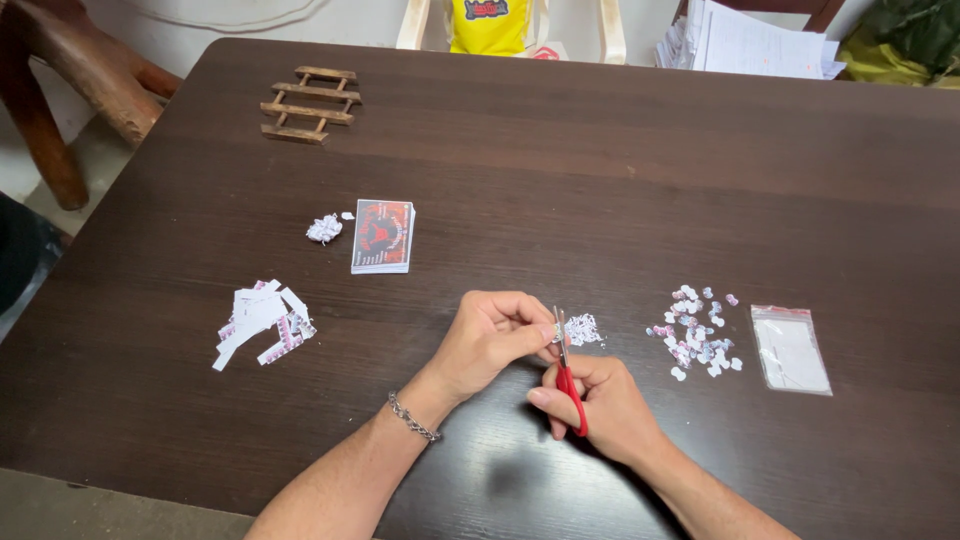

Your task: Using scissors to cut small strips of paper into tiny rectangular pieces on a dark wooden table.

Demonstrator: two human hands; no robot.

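Observation:
My right hand [600, 405] grips small red-handled scissors [567, 370], blades pointing up and away from me. My left hand [490, 335], with a chain bracelet on the wrist, pinches a tiny piece of paper [556, 332] at the blades. Just beyond the blades lies a small heap of fine white paper trimmings [582, 329]. Both hands rest on the dark wooden table [560, 160] near its front edge.
A scatter of small cut paper shapes [696, 345] lies right of my hands, with a clear zip bag [790, 349] beyond it. A stack of printed cards [382, 236], a crumpled scrap [324, 229], a pile of paper strips [262, 320] and a wooden trivet [309, 104] sit to the left.

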